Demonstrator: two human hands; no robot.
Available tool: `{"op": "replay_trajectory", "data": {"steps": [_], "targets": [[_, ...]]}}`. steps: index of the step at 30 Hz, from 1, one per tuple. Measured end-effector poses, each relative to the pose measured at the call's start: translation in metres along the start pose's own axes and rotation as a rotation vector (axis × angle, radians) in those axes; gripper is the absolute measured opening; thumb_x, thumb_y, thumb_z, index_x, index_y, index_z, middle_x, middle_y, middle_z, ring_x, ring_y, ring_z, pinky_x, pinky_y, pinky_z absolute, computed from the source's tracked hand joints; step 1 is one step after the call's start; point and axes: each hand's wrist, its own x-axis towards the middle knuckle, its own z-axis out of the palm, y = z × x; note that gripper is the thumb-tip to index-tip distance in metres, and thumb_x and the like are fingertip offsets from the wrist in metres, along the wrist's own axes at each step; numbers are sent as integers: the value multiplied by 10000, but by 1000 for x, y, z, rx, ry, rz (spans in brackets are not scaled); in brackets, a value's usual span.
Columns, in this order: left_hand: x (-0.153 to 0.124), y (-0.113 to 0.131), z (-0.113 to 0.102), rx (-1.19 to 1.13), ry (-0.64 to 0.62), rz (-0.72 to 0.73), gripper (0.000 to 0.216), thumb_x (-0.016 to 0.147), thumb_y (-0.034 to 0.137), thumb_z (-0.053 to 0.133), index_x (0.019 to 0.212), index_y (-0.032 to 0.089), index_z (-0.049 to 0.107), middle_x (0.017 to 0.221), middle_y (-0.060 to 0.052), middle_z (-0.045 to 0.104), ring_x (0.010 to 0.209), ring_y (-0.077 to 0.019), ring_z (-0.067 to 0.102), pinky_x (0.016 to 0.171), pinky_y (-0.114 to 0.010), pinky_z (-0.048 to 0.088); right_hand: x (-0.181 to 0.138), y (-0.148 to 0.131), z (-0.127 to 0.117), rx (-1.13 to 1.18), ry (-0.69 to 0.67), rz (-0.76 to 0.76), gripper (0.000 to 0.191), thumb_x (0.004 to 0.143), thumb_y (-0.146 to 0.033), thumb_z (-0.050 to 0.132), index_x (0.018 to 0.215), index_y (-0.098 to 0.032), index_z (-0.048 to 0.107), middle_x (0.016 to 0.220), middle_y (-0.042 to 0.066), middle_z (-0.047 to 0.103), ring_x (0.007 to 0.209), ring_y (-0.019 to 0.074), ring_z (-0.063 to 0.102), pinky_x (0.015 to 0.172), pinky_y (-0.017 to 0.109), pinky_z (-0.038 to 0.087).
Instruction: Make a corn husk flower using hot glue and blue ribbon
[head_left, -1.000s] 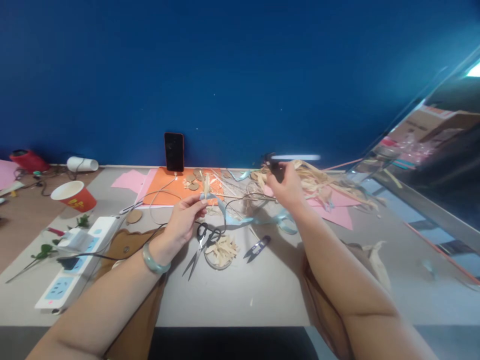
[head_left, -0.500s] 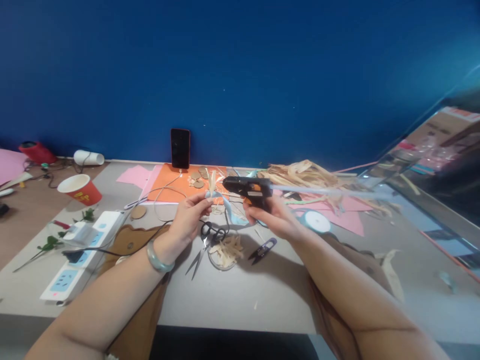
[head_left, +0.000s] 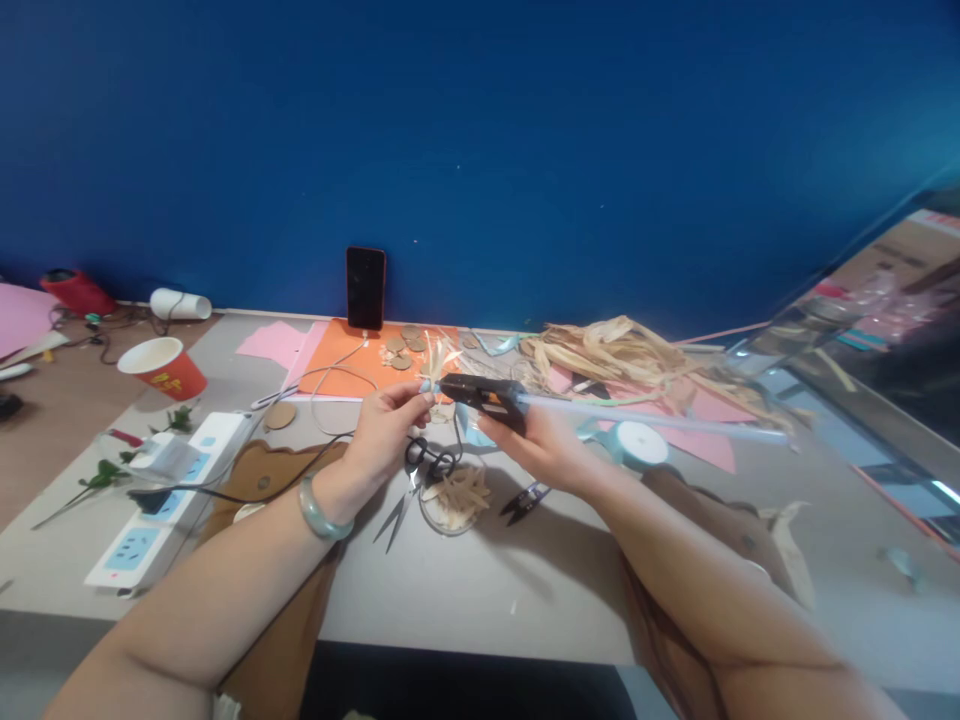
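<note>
My left hand [head_left: 384, 430] is closed in a pinch on a small bundle of pale straw strips [head_left: 436, 356] tied with light blue ribbon, held up above the table. My right hand [head_left: 541, 448] grips a black and orange glue gun [head_left: 484, 392], with a long clear glue stick [head_left: 660, 418] trailing out to the right. The gun's nozzle points left and meets the base of the straw bundle. Under the hands lie black scissors [head_left: 411, 482], a small clear dish of straw pieces [head_left: 454, 494] and dark thread snips [head_left: 528, 497].
A phone [head_left: 366, 288] leans on the blue wall behind orange paper [head_left: 352, 370] with brown card discs. A heap of raffia [head_left: 630, 356] on pink paper and a ribbon spool [head_left: 636, 441] lie right. Left are a white power strip [head_left: 169, 484], red paper cup [head_left: 161, 367] and green sprigs.
My right hand took the glue gun from the raffia heap at the back right and brought it left to the straw bundle. My left hand kept its hold and rose a little.
</note>
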Motion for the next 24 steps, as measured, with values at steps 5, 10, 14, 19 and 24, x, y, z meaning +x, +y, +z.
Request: {"op": "replay_trajectory", "data": {"steps": [5, 10, 14, 19, 24], "targets": [[0, -2, -2, 43, -2, 27, 175, 721, 299, 691, 774, 132, 683, 553, 19, 548, 532, -91, 475, 538, -225, 367, -1, -2, -1, -46, -22, 4, 345, 923, -443, 423, 883, -147, 596, 716, 41, 570, 666, 164, 517, 592, 267, 423], [-1, 0, -1, 62, 2, 39, 181, 717, 303, 693, 752, 126, 683, 560, 16, 546, 538, -90, 465, 545, -225, 364, -2, -4, 0, -89, -27, 4, 329, 930, -421, 408, 809, -150, 551, 673, 19, 526, 614, 134, 471, 562, 249, 383], [-1, -1, -1, 52, -12, 35, 186, 723, 314, 687, 760, 132, 687, 559, 14, 549, 538, -95, 473, 543, -230, 366, -2, -3, 0, -96, -39, 23, 336, 933, -426, 400, 842, -146, 561, 689, 26, 540, 622, 140, 479, 569, 256, 382], [0, -4, -2, 40, -16, 22, 190, 729, 305, 683, 793, 126, 692, 570, 10, 554, 540, -93, 471, 539, -228, 365, -2, -2, 0, -103, -48, 56, 371, 930, -463, 388, 851, -146, 564, 699, 33, 548, 630, 147, 488, 563, 259, 380], [0, -6, -3, 19, -26, 12, 201, 729, 316, 686, 812, 134, 698, 597, 5, 568, 540, -89, 468, 523, -221, 359, -2, -1, 0, -111, -52, 68, 387, 928, -474, 386, 863, -141, 575, 683, 31, 545, 616, 147, 482, 557, 263, 376]]}}
